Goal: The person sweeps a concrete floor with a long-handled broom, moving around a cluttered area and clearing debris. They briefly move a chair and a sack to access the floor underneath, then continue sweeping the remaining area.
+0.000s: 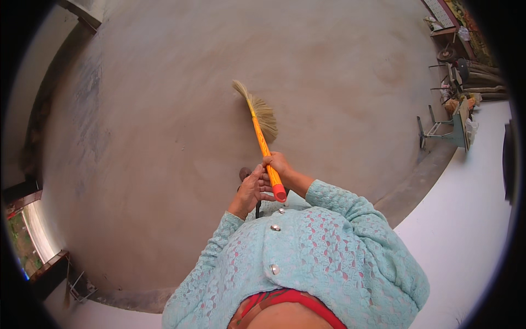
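Observation:
A broom [263, 138] with an orange handle, a red end cap and a fan of pale straw bristles points away from me, its bristles over the concrete floor. My right hand [278, 164] is wrapped round the handle, a little beyond the red cap. Beside the handle's near end is my left hand [250, 192], its fingers stretched toward the handle and somewhat apart. Whether those fingertips touch the handle is hard to tell. Both forearms wear light turquoise lace sleeves.
Grey concrete floor [181, 109] spreads around me. Along the right stand a small green-topped stool or table [459, 129], stacked wooden poles [485, 79] and a small wheel [446, 55]. A white wall [466, 219] rises at the lower right; a doorway [41, 233] opens at the left.

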A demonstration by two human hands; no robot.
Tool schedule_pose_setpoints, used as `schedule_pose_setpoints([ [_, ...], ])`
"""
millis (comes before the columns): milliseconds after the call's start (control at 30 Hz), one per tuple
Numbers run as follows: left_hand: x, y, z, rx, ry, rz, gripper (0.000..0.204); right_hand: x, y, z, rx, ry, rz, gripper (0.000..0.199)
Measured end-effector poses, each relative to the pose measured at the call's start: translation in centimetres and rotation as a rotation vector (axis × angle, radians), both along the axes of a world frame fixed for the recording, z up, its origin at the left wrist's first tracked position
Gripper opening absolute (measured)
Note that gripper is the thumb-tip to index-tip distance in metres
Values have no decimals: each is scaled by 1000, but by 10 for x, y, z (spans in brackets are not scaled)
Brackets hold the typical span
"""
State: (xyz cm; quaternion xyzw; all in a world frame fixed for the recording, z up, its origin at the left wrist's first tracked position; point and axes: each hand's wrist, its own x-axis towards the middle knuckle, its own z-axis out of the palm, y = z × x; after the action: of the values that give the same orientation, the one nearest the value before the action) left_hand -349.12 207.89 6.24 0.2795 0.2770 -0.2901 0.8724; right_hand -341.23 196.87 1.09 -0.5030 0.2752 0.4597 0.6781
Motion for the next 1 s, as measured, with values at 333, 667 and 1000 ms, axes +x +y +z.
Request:
schedule_pose_setpoints([
  [333,55,-37,-2,-112,54,-133,29,18,-39,-7,-56,-388,-61,51],
  [667,127,-165,28,-93,85,-478,41,67,-342,-47,-303,-139,-79,53],
  [1000,252,-359,-53,-96,204,-845,20,67,-514,-65,-486,-11,-280,49],
])
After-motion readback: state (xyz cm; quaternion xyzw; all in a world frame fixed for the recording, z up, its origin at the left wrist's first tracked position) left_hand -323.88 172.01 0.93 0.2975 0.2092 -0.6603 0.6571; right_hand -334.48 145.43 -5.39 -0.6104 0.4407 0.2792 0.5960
